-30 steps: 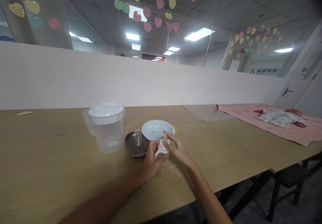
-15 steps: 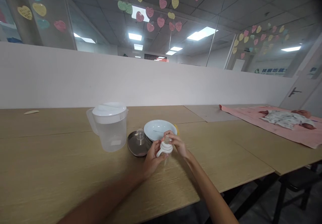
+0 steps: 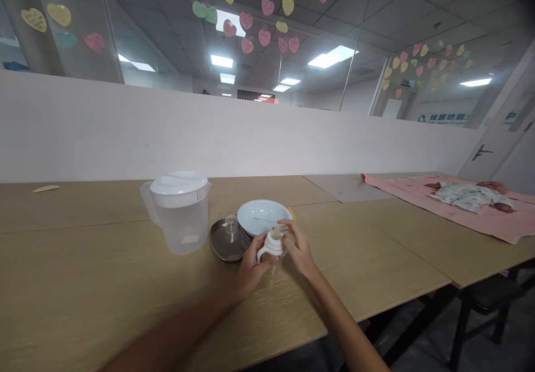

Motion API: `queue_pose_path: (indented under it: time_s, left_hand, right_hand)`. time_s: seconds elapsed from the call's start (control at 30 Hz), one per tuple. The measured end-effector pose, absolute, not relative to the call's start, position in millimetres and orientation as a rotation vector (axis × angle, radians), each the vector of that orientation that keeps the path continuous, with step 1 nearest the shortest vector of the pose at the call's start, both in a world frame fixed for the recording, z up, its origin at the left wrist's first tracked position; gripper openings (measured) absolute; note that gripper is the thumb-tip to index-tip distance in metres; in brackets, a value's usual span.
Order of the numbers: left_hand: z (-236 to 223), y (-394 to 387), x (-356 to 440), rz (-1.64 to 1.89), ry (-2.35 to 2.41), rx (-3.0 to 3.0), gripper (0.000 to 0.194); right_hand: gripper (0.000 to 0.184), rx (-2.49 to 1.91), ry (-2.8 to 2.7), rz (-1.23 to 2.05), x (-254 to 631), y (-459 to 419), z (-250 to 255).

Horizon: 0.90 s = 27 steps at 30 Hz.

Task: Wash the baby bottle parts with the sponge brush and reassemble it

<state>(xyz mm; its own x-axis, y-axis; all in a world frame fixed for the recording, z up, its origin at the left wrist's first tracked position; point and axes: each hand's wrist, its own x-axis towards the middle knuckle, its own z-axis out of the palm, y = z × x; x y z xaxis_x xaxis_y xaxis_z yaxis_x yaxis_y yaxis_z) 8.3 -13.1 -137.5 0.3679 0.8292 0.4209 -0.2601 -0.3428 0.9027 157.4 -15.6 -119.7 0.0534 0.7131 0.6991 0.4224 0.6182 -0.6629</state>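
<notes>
The left hand (image 3: pixel 251 267) grips the bottle (image 3: pixel 275 245), I can't tell if the right hand (image 3: pixel 300 253) does, and a slip could bump the bowl (image 3: pixel 253 212) at eleven o'clock.

A doll (image 3: pixel 462 196) lies on a pink towel (image 3: pixel 491 222) (heart-shaped notes (image 3: pixel 267 6) dot the glass (image 3: pixel 167 32)).

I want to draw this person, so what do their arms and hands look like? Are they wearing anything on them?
The left hand and right hand have no gloves. The left arm and right arm each narrow towards the hand, with no sleeve, watch or bracelet in view. No rings show, though parts of both hands are hidden.
</notes>
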Motion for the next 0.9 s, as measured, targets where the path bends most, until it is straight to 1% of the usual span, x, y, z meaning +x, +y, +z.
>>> queue_pose_path:
  time_s: [0.07, 0.13, 0.2, 0.27, 0.37, 0.43, 0.6, 0.77, 0.9]
  left_hand:
    - [-137, -14, 8, 1.222, 0.563, 1.528, 0.051]
    - [-135, -15, 7, 1.209, 0.581, 1.537, 0.052]
    - [-134, -16, 7, 1.201, 0.584, 1.548, 0.052]
    - [-133, -16, 7, 1.2, 0.585, 1.557, 0.052]
    - [-133, -16, 7, 1.213, 0.59, 1.543, 0.052]
    - [-134, -15, 7, 1.201, 0.588, 1.537, 0.053]
    - [-133, -15, 7, 1.134, 0.566, 1.519, 0.055]
    - [-133, -14, 7, 1.188, 0.627, 1.537, 0.052]
    - [-134, -13, 8, 1.254, 0.683, 1.565, 0.055]
  right_hand:
    - [0.028, -1.037, -1.532, 0.151, 159, -28, -123]
    - [0.022, -1.053, -1.499, 0.037, 160, -38, -122]
    - [0.019, -1.051, -1.469, 0.016, 160, -41, -118]
    - [0.024, -1.037, -1.46, 0.125, 158, -39, -112]
    - [0.034, -1.008, -1.508, 0.414, 152, -32, -106]
    - [0.035, -1.016, -1.528, 0.513, 149, -32, -109]
    - [0.035, -1.108, -1.458, 0.425, 144, -42, -118]
    - [0.046, -1.181, -1.548, 0.485, 149, -34, -104]
    - [0.047, -1.149, -1.709, 0.539, 156, -23, -94]
